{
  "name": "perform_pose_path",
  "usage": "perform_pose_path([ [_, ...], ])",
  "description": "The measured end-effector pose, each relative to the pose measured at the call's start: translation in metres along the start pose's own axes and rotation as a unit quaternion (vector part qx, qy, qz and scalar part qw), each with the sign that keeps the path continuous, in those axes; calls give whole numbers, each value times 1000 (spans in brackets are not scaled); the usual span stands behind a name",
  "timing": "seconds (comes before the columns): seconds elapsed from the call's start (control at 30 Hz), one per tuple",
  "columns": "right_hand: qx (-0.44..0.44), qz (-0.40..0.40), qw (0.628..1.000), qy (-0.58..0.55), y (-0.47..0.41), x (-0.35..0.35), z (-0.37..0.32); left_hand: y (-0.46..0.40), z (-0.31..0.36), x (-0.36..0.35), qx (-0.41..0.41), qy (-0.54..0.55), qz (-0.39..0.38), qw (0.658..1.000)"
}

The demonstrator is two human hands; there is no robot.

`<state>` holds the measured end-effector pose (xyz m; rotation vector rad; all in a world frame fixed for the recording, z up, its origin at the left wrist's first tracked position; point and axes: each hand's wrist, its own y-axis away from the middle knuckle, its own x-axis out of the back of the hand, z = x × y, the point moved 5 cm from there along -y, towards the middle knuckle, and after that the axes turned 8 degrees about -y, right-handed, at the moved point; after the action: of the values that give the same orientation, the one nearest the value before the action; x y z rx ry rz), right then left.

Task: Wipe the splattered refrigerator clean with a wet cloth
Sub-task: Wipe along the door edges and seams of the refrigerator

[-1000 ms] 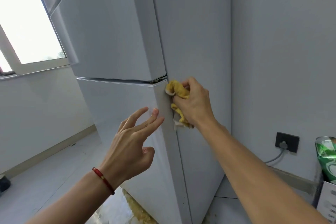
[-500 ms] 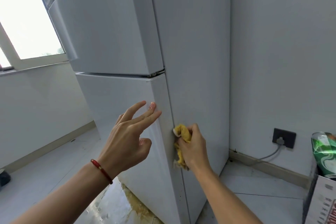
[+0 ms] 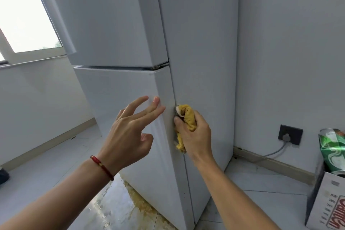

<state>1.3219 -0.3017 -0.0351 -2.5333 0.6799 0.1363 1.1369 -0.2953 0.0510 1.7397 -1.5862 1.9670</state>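
A tall white two-door refrigerator (image 3: 115, 24) stands against a pale grey wall (image 3: 291, 43), seen from above at an angle. The right hand (image 3: 194, 136) grips a crumpled yellow cloth (image 3: 187, 117), fingers curled round it, and presses it against the right side panel of the refrigerator, just beside the front corner edge of the lower door, below the seam between the two doors. The left hand (image 3: 128, 132) hovers with its fingers spread and straight, fingertips at the right edge of the lower door's front; whether they touch it cannot be told. A red cord bracelet (image 3: 102, 167) circles the left wrist. On the white tiled floor (image 3: 261, 201), a brownish wet puddle (image 3: 138, 203) lies along the refrigerator's front base. A dark wall socket (image 3: 290, 135) with a grey plug sits low on the wall, and a cardboard box (image 3: 328, 201) holding a green package (image 3: 333, 152) stands at the right edge.
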Motion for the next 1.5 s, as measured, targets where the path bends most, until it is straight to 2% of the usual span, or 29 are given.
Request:
perform_pose_path([
  [0.1, 26, 18, 1000, 1, 38, -5, 27, 0, 1, 0, 3, 12, 7, 1000],
  [0.17, -9, 11, 1000, 7, 70, -12, 58, 1, 4, 0, 7, 14, 10, 1000],
  [0.23, -38, -5, 997, 69, 97, -19, 92, 2, 5, -2, 6, 13, 9, 1000],
  [0.33, -22, -16, 984, 176, 108, -30, 115, 3, 5, -6, 0, 11, 5, 1000],
  [0.53, 163, 40, 964, 204, 40, -63, 20, 6, 4, -8, 7, 34, 4, 999],
  [0.63, 226, 32, 951, 207, 26, -62, 11, 9, 4, -5, 19, 76, 28, 997],
  [0.7, 199, 19, 958, 205, 39, -53, 37, 19, 0, -4, 46, 105, 64, 991],
  [0.8, 106, -3, 972, 212, 75, -35, 92, 44, -6, -11, 126, 139, 108, 976],
  [0.9, 44, -33, 975, 217, 105, -22, 124, 70, -11, -29, 226, 188, 86, 952],
  [1.03, -8, -45, 971, 233, 120, -4, 130, 104, 0, -65, 352, 245, -21, 903],
  [1.1, -47, -33, 975, 215, 118, 12, 133, 118, 9, -81, 402, 291, -28, 868],
  [1.17, -92, -13, 976, 197, 115, 24, 131, 127, 15, -97, 444, 314, -9, 839],
  [1.23, -102, 26, 980, 172, 112, 32, 113, 136, 15, -111, 491, 343, 20, 801],
  [1.3, -41, 53, 987, 148, 102, 26, 77, 138, 13, -120, 530, 360, 59, 766],
  [1.37, 51, 40, 988, 140, 86, 7, 43, 132, 9, -124, 535, 349, 93, 763],
  [1.43, 130, 9, 981, 144, 67, -24, 28, 123, 2, -128, 534, 346, 141, 758],
  [1.5, 197, 13, 964, 177, 62, -50, 37, 127, 2, -137, 546, 373, 198, 723],
])
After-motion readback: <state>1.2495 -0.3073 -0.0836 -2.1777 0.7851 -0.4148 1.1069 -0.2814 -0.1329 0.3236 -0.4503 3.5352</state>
